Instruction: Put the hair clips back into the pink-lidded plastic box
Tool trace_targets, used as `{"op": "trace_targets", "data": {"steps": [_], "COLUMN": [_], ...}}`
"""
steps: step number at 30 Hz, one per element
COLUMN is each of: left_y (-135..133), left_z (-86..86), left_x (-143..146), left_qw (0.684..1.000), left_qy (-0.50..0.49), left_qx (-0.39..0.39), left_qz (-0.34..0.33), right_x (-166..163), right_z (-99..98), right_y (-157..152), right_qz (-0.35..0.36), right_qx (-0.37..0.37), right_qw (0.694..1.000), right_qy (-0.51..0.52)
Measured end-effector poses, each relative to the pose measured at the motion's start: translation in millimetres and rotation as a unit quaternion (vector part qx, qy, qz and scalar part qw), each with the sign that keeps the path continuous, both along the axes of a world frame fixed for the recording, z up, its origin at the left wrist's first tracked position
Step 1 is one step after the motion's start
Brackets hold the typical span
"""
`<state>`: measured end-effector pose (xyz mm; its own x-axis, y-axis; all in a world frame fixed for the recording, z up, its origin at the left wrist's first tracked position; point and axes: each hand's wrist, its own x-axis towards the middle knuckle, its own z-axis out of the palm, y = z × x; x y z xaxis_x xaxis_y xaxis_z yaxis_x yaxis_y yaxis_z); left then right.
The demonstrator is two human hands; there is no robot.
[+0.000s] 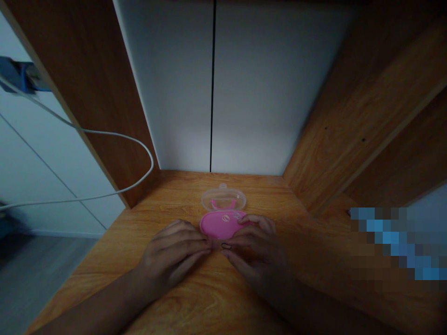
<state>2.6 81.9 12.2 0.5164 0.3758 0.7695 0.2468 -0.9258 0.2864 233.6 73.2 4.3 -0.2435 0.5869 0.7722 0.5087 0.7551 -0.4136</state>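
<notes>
A small pink oval case (220, 224) lies on the wooden desk (216, 288), its clear lid (223, 199) swung open behind it. My left hand (174, 256) and my right hand (252, 249) meet at the case's near edge. The fingertips of both hands are pinched together over a tiny dark thing (225, 245) that is too small to name. My right index finger also rests along the pink base's right side.
The desk sits in a wooden alcove with a white back wall (244, 93) and brown side panels (104, 93). A white cable (104, 135) hangs in a loop at the left, past the desk's left edge. A blurred patch covers the right.
</notes>
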Motion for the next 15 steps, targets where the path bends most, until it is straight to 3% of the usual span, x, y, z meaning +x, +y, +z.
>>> {"op": "trace_targets", "data": {"steps": [9, 15], "left_y": [4.5, 0.6], "left_z": [-8.2, -5.4], "left_x": [-0.1, 1.3], "left_qw": [0.999, 0.999], "left_qy": [-0.026, -0.039], "left_qx": [-0.022, -0.034], "left_qz": [0.031, 0.018], "right_x": [-1.5, -0.8], "right_z": [-4.0, 0.9], "right_y": [0.1, -1.8], "right_qz": [-0.019, -0.004], "right_qx": [0.007, 0.018], "right_qw": [1.000, 1.000], "right_qy": [-0.008, -0.004]}}
